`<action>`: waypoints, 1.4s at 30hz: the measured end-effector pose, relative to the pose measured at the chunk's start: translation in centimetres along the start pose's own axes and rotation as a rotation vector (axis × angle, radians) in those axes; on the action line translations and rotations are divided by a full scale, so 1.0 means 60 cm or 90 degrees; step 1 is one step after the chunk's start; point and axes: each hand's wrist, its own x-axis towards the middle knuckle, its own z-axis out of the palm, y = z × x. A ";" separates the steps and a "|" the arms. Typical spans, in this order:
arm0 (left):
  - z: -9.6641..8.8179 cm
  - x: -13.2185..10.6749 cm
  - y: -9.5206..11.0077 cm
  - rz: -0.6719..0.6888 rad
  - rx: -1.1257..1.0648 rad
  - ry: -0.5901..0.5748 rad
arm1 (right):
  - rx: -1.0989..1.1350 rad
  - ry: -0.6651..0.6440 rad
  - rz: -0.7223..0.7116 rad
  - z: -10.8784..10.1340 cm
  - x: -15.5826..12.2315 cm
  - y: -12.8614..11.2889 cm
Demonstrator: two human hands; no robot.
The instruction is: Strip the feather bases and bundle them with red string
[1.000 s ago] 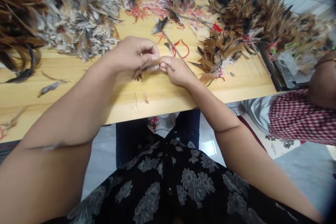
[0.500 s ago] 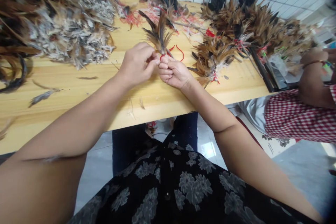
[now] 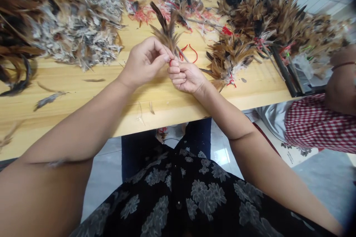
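Over the wooden bench (image 3: 66,81), between a heap of grey feathers (image 3: 80,33) and brown feather bunches (image 3: 232,55), the grips meet — left hand (image 3: 143,63) and right hand (image 3: 185,77) both clamped, pinching a small feather bunch (image 3: 167,31) upright at its base, beside a red thread (image 3: 170,62).

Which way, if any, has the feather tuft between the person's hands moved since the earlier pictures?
Yes, upward: the feather tuft lay below the red cord on the table and now rises past it.
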 end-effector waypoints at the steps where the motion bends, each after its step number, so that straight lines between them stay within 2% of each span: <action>1: -0.001 0.001 -0.004 -0.003 -0.005 0.001 | 0.006 0.000 0.002 0.000 0.001 0.001; 6: -0.003 0.004 -0.003 -0.052 -0.021 -0.002 | 0.018 0.006 0.007 -0.005 0.006 0.004; 13: -0.005 0.004 0.026 -0.058 0.036 -0.025 | -0.017 -0.020 0.009 -0.013 0.009 0.004; 19: -0.019 0.014 0.035 0.013 0.140 -0.061 | -0.044 -0.046 0.003 -0.022 0.017 0.006; 24: -0.033 0.023 0.036 -0.099 0.109 -0.085 | -0.058 -0.052 0.013 -0.027 0.023 0.006; 29: -0.038 0.026 0.036 -0.023 0.110 -0.109 | -0.044 -0.036 0.026 -0.019 0.019 0.007; 31: -0.040 0.027 0.040 0.002 0.110 -0.108 | -0.042 -0.034 0.028 -0.018 0.019 0.008; 38: -0.048 0.019 0.074 -0.047 0.135 -0.091 | -0.053 -0.091 0.062 -0.030 0.022 0.006; 42: -0.042 0.012 0.062 -0.051 0.156 -0.072 | -0.049 -0.094 0.064 -0.026 0.020 0.005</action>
